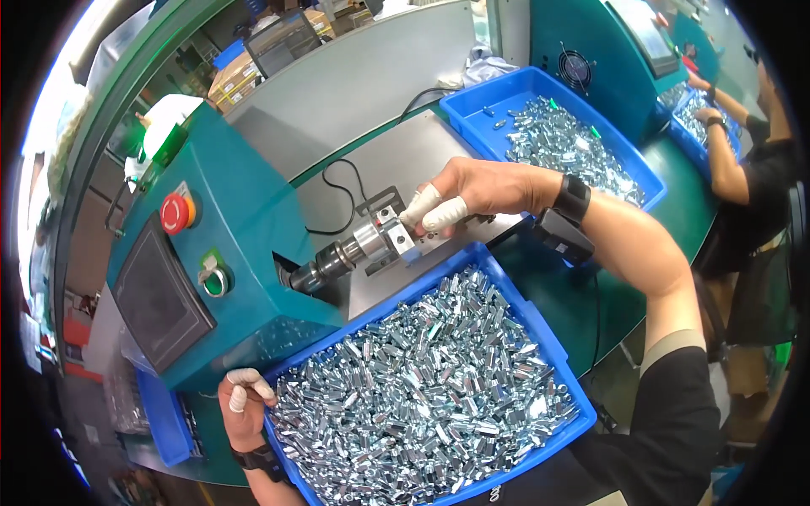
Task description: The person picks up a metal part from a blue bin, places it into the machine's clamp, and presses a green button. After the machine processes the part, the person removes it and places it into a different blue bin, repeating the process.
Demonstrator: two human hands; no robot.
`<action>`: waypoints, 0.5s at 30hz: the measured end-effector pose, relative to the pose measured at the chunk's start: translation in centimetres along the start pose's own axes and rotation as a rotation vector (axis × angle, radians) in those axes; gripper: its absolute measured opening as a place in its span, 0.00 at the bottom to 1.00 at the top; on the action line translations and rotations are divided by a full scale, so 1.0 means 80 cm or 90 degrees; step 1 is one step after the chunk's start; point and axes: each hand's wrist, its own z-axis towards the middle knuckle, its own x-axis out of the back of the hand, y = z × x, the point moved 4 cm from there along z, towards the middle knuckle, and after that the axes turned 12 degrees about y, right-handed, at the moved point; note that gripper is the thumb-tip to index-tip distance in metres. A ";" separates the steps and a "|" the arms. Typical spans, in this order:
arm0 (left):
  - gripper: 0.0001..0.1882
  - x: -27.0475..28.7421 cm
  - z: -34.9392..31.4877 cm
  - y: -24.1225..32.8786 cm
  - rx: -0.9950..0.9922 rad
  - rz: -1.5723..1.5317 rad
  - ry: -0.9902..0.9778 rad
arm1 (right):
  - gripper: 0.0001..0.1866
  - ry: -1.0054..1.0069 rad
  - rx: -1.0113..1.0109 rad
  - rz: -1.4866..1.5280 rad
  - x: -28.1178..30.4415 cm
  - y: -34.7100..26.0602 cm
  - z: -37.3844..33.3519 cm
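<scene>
My right hand (485, 192), with white covers on its fingertips, reaches to the front of a metal chuck (371, 243). Its thumb and fingers are closed at the small block on the chuck's end, and whatever they pinch is hidden. At the left corner of a blue tray (553, 341), my left hand (244, 406) is held with fingers curled in, also wearing white finger covers; I cannot make out anything in it. Heaped in this tray are many small shiny hexagonal metal sleeves (422, 379).
The teal machine (253, 198) on the left carries a dark screen (160, 291), a red stop button (177, 213) and a green switch (213, 278). A second blue tray (472, 114) with metal pieces stands behind my right arm. Far right, another person (751, 169) works at a tray.
</scene>
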 end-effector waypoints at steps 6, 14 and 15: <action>0.22 -0.005 -0.003 -0.001 -0.026 0.013 -0.003 | 0.20 -0.001 0.017 -0.016 0.003 0.004 0.001; 0.21 -0.007 0.000 0.002 -0.040 0.019 -0.010 | 0.20 0.013 0.007 -0.013 0.002 0.009 0.004; 0.21 -0.006 0.000 0.001 -0.040 0.020 -0.013 | 0.21 0.015 0.001 -0.014 0.002 0.009 0.005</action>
